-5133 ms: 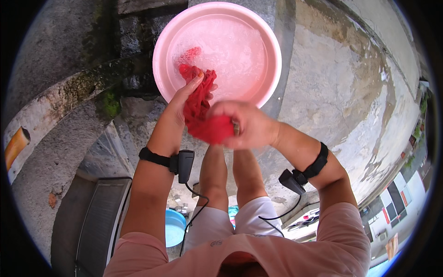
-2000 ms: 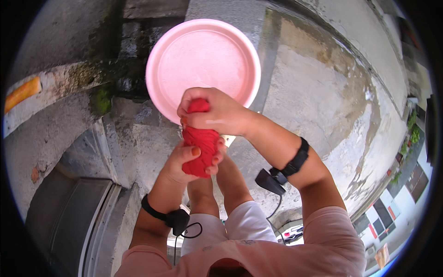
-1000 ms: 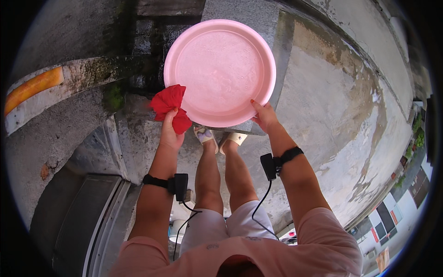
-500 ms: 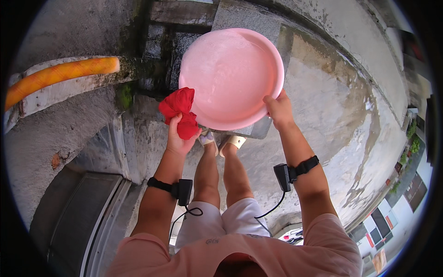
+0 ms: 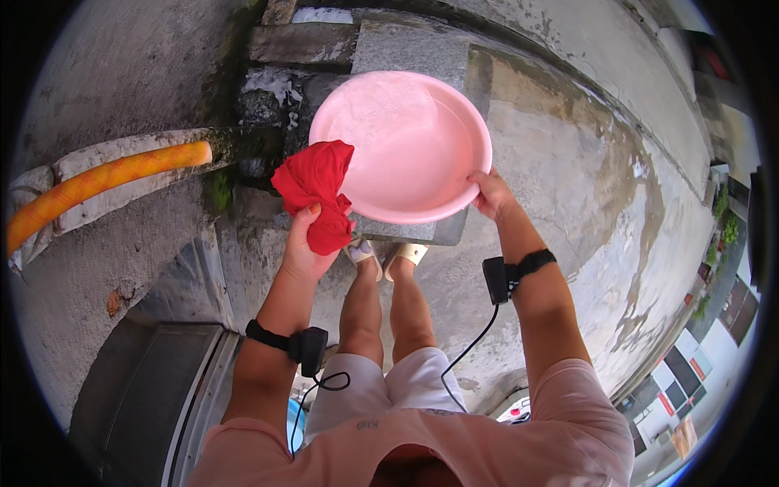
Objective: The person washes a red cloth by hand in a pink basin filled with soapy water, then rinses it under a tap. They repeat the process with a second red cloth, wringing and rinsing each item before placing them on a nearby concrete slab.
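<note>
A round pink basin is held out in front of me above the stone slab, with a thin whitish film of suds on its inner far-left side. My right hand grips the basin's right rim, thumb on top and fingers underneath. Bunched in my left hand is a red cloth, its upper part fanned out against the basin's left edge. The cloth hides whether my left fingers also touch the rim.
White foam lies in the dark wet gutter left of the stone slab. An orange hose rests along a mossy ledge at left. A grey metal door stands lower left. Concrete floor spreads to the right, with damp stains.
The basin has tipped back from its leftward tilt and sits slightly lower in view. White foam now shows in the gutter. The red cloth has spread wider in my left hand.
</note>
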### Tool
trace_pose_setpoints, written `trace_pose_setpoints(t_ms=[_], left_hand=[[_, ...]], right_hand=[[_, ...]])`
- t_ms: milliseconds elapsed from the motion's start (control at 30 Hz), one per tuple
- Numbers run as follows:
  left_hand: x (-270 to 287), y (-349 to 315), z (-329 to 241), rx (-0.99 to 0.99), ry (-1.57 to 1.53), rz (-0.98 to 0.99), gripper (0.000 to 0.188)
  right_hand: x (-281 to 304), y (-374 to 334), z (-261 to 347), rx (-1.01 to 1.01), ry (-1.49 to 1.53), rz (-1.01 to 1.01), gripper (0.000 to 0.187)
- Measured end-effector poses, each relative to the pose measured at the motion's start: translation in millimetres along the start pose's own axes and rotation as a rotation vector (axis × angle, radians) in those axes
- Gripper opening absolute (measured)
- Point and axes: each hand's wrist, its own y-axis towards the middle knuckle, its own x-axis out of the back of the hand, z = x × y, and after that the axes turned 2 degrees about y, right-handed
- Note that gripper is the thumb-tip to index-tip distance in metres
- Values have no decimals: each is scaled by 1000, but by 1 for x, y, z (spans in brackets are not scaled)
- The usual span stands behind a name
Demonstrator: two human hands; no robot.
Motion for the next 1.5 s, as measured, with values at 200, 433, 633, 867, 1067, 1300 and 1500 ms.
trace_pose_setpoints(t_ms=[200,433,633,867,1067,1300,1500], left_hand=[[11,-14,-1,3,142,-56,67],[-33,69,4,-20,-63,115,49],[-83,79,12,12,-123,158,43],[-95,38,17,80,-173,207,55],[-99,21,24,107,-279,268,55],[-96,17,27,254,-176,325,46],[-81,21,48,415,30,309,47]], right_hand=[[5,4,-53,78,149,55,49],[6,5,52,311,11,-159,35],[-62,-20,181,485,-521,-293,37],[-205,-60,256,1055,-1398,-580,56],[-204,-93,278,1596,-1581,-695,52],[-56,-56,195,1107,-1220,-711,62],[8,-13,-59,465,-164,-346,42]])
